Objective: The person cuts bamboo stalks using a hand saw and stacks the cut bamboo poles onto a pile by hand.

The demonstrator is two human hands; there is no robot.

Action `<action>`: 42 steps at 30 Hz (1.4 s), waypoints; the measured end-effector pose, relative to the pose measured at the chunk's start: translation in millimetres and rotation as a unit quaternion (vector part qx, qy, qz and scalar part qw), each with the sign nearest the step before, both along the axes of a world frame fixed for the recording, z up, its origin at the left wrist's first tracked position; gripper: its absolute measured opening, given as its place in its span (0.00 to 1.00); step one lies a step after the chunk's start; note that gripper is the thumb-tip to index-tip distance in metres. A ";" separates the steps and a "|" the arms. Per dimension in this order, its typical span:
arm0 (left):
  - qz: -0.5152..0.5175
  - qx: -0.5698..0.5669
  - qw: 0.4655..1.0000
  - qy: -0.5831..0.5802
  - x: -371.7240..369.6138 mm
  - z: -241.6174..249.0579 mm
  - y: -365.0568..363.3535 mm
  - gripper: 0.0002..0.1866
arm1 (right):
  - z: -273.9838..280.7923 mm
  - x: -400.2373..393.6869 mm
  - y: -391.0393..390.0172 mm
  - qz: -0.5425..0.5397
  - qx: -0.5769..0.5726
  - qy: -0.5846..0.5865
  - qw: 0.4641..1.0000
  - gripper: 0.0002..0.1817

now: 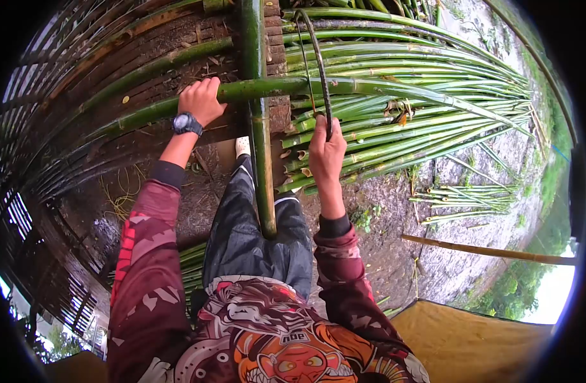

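A long green bamboo pole (274, 87) lies crosswise over another thick bamboo pole (260, 137) that points toward my legs. My left hand (202, 102), with a watch on its wrist, is wrapped around the crosswise pole left of the crossing. In my right hand (327, 150) is the lower end of a bow saw (321, 60) with a dark curved frame. Its thin blade runs across the crosswise pole, just right of the crossing. My right fingers are closed on the saw's grip, which they mostly hide.
Many cut green bamboo poles (395, 127) lie bundled to the right, with a smaller stack (465, 199) beyond on wet ground. A slatted wooden surface (197, 32) is at upper left. A brown tarp (472, 338) hangs at lower right, near a horizontal pole (491, 250).
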State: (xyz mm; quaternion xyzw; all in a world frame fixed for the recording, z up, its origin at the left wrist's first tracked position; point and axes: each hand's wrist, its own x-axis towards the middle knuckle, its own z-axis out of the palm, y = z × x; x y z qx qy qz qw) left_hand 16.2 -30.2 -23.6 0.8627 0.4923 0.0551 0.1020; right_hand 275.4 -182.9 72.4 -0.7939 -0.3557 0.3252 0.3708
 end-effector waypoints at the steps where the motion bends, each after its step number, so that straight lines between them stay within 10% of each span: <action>1: -0.009 -0.024 1.000 0.003 -0.8 1.1 6.3 0.20 | -6.2 -2.0 2.6 -0.002 0.013 -0.010 1.000 0.16; 6: -0.010 -0.081 0.996 0.046 0.2 6.5 16.6 0.19 | 1.6 -3.3 -2.5 -0.012 0.009 0.031 0.999 0.15; 13: -0.020 -0.086 0.996 0.034 -4.0 -0.2 12.5 0.21 | 148.8 -3.9 -80.3 -0.052 -0.152 0.074 0.984 0.13; 19: -0.032 -0.010 0.999 0.033 -1.3 0.1 33.6 0.23 | 39.6 3.3 74.8 0.059 -0.040 -0.106 0.992 0.16; 27: -0.060 -0.193 0.972 0.123 0.7 17.3 44.8 0.27 | -13.7 -9.0 9.6 0.007 0.050 -0.031 0.998 0.17; 36: -0.054 -0.197 0.970 0.135 0.5 18.9 38.5 0.28 | 138.1 -6.1 -84.3 -0.050 -0.148 0.082 0.984 0.14; 42: -0.066 -0.148 0.985 0.063 -5.4 10.4 37.0 0.27 | 45.9 16.7 63.5 0.062 -0.087 -0.031 0.994 0.19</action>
